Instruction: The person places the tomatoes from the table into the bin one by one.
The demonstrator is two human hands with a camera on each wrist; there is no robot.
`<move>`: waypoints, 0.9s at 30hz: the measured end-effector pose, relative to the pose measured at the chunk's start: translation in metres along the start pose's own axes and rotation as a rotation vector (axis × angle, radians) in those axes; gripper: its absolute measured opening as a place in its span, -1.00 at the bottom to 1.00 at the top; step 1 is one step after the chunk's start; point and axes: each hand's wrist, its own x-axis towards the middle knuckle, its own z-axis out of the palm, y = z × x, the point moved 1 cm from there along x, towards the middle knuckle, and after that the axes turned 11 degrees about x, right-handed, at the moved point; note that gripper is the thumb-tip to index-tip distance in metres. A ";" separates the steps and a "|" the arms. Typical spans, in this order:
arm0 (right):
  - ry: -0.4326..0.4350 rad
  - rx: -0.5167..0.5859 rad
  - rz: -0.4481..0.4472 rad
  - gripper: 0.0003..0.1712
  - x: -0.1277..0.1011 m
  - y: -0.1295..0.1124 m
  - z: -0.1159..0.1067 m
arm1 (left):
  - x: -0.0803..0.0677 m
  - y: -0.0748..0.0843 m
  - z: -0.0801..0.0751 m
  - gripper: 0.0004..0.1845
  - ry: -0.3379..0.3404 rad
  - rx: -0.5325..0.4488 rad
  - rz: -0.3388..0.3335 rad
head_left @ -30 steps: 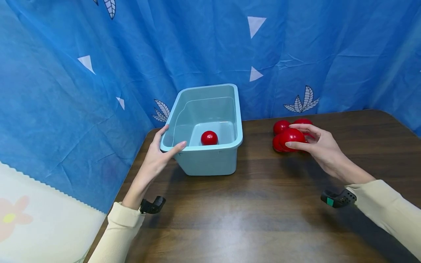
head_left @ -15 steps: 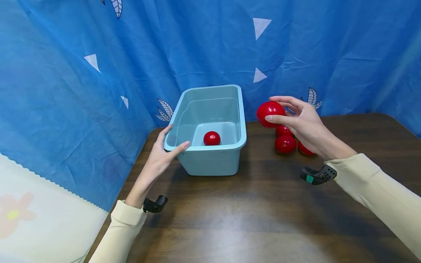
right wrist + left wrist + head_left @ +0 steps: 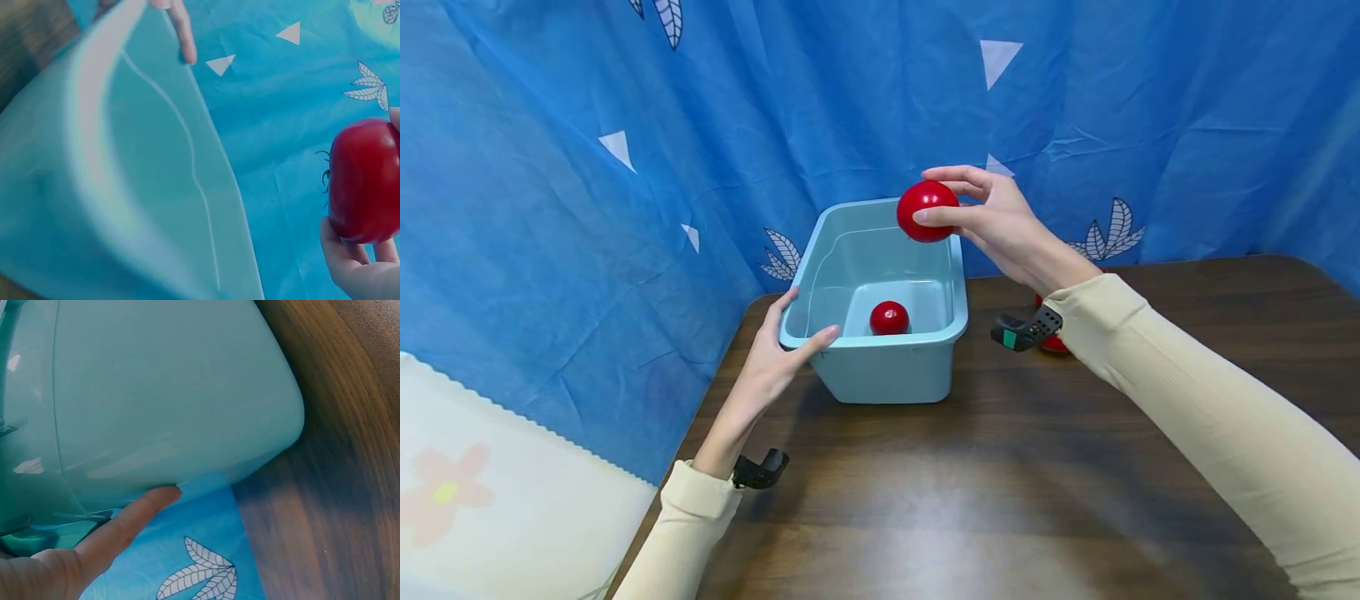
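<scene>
My right hand pinches a red tomato between thumb and fingers, up over the right back rim of the light blue plastic bin. Its green stem end shows in the right wrist view on the held tomato. With my left hand I grip the bin's near left corner, thumb over the front rim and fingers along the left side. In the left wrist view one finger lies along the bin's outer wall. A second tomato lies on the bin's floor.
More tomatoes lie on the brown wooden table to the right of the bin, mostly hidden behind my right wrist. A blue curtain hangs right behind the table. Pale cloth with a flower lies at lower left.
My right hand has lifted one tomato from the group on the right and carried it left and up to over the bin. My left hand has stayed on the bin's corner.
</scene>
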 end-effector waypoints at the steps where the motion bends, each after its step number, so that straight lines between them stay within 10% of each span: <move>1: -0.001 0.010 0.002 -0.35 0.005 -0.001 0.004 | 0.000 0.000 0.000 0.05 -0.002 -0.002 0.001; 27: 0.111 0.139 0.070 -0.30 0.051 0.018 0.031 | 0.000 0.006 0.008 0.04 -0.016 -0.004 -0.035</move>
